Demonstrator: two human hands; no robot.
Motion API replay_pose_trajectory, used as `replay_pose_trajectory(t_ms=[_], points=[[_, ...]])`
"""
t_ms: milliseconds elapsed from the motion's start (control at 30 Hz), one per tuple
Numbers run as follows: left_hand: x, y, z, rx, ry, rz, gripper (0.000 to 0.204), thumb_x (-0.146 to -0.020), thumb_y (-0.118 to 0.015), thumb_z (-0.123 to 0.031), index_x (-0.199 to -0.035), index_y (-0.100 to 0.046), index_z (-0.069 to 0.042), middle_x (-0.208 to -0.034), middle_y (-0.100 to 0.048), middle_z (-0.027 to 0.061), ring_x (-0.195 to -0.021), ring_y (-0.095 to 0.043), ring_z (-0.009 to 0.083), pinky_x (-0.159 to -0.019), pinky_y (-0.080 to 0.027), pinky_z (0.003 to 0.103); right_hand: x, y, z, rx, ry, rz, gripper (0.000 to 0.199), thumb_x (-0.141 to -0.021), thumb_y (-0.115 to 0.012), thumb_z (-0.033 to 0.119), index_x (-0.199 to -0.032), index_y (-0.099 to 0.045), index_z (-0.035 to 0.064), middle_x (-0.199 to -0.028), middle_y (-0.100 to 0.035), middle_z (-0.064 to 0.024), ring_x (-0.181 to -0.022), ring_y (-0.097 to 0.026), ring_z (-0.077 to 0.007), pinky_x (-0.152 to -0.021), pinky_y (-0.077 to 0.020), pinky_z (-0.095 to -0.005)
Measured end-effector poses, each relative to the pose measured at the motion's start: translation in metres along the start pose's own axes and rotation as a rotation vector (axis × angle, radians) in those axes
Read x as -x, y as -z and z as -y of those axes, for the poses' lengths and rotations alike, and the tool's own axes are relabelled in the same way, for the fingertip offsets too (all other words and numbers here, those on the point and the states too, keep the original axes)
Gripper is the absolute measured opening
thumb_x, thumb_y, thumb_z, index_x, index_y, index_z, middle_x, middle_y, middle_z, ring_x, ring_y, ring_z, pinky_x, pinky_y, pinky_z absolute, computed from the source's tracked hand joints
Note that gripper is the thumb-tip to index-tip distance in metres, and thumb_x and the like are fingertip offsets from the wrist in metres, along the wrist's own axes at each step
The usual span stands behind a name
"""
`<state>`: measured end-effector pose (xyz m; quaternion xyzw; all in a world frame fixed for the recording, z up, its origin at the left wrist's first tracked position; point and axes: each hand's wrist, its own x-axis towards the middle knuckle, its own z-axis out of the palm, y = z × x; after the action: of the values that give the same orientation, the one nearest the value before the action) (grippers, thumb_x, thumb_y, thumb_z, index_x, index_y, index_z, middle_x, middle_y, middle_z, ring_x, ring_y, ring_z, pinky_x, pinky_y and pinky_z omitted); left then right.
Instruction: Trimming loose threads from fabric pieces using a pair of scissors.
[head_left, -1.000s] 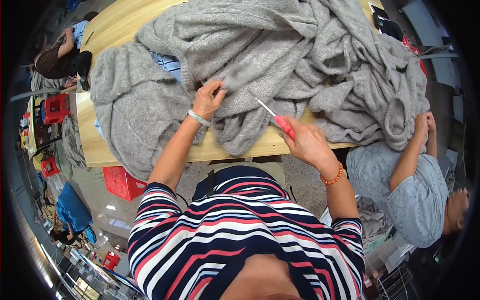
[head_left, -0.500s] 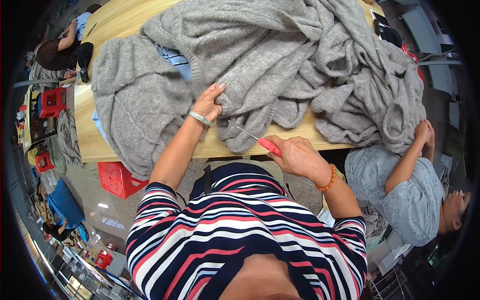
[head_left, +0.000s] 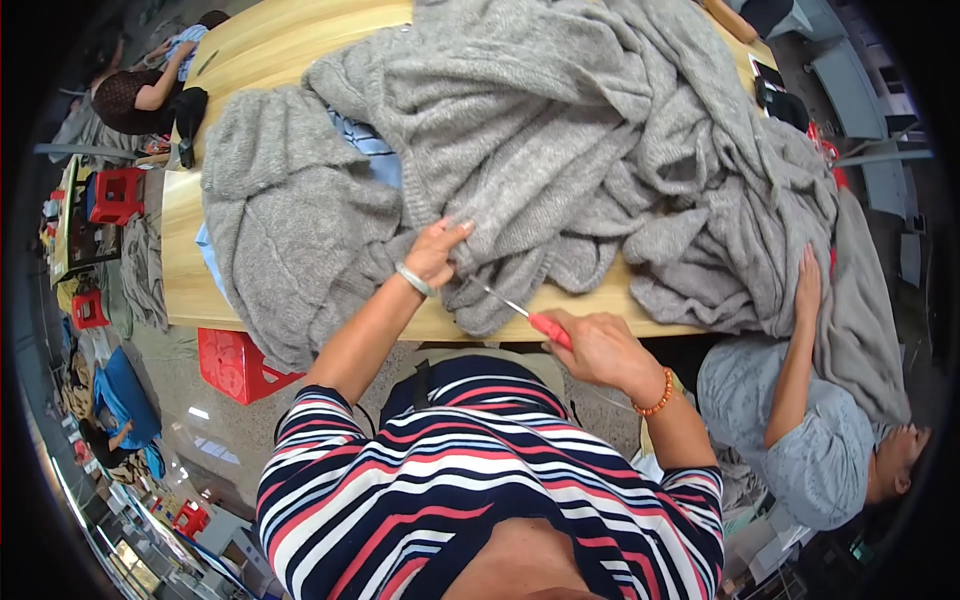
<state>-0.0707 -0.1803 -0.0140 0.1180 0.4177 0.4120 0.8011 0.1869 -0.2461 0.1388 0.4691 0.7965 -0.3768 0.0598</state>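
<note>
A heap of grey knit garments [head_left: 520,130] lies over the wooden table in front of me. My left hand [head_left: 437,254] pinches a fold of grey knit near the table's front edge. In my right hand [head_left: 605,352] is a slim tool with a red handle [head_left: 550,330] and a thin metal shaft [head_left: 503,300], held in a closed grip. The shaft points up and left toward the knit just below my left fingers. Its tip is at or within the fabric, and its exact shape cannot be made out.
Blue patterned cloth [head_left: 368,145] shows between the knits. A red plastic stool [head_left: 238,366] stands under the table's front left. At right, a person in a grey-blue top [head_left: 800,430] rests a hand [head_left: 808,285] on the knit pile. Another person [head_left: 130,100] sits far left.
The view has shifted, so the table sits lower and slightly right. Both my hands keep their holds. The neighbour's hand has moved, and grey knit now hangs beside that person at the far right.
</note>
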Motion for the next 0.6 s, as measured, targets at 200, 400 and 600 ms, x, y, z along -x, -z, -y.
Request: replay_pose_trajectory(t_ms=[200, 400, 600], points=[[-0.001, 0.002, -0.017, -0.423, -0.164, 0.071, 0.027, -0.089, -0.065, -0.007, -0.114, -0.062, 0.001, -0.106, -0.067, 0.0050, -0.095, -0.062, 0.0122, -0.086, -0.051, 0.028, 0.006, 0.030, -0.018, -0.031, -0.167, -0.174, 0.038, -0.088, -0.061, 0.028, -0.123, -0.054, 0.0133, -0.075, -0.063, -0.0226, -0.074, -0.062, -0.0420, -0.067, -0.0478, -0.0489], [-0.052, -0.033, -0.181, -1.573, -1.214, -0.328, 0.023, -0.079, -0.064, -0.013, -0.102, -0.066, -0.009, -0.122, -0.057, 0.0125, -0.121, -0.047, 0.0321, -0.105, -0.032, 0.048, 0.010, 0.042, -0.049, -0.068, -0.252, -0.251, 0.037, -0.086, -0.062, 0.021, -0.121, -0.054, 0.0114, -0.080, -0.064, -0.0234, -0.079, -0.061, -0.0437, -0.070, -0.0482, -0.0492], [-0.117, 0.025, -0.213, -1.832, -0.786, -0.435, 0.022, -0.080, -0.059, -0.022, -0.097, -0.065, -0.009, -0.117, -0.060, 0.0125, -0.120, -0.048, 0.0328, -0.100, -0.017, 0.069, 0.010, 0.054, -0.059, -0.090, -0.215, -0.274, 0.036, -0.086, -0.062, 0.021, -0.121, -0.055, 0.0124, -0.083, -0.065, -0.0230, -0.080, -0.062, -0.0435, -0.071, -0.0490, -0.0494]])
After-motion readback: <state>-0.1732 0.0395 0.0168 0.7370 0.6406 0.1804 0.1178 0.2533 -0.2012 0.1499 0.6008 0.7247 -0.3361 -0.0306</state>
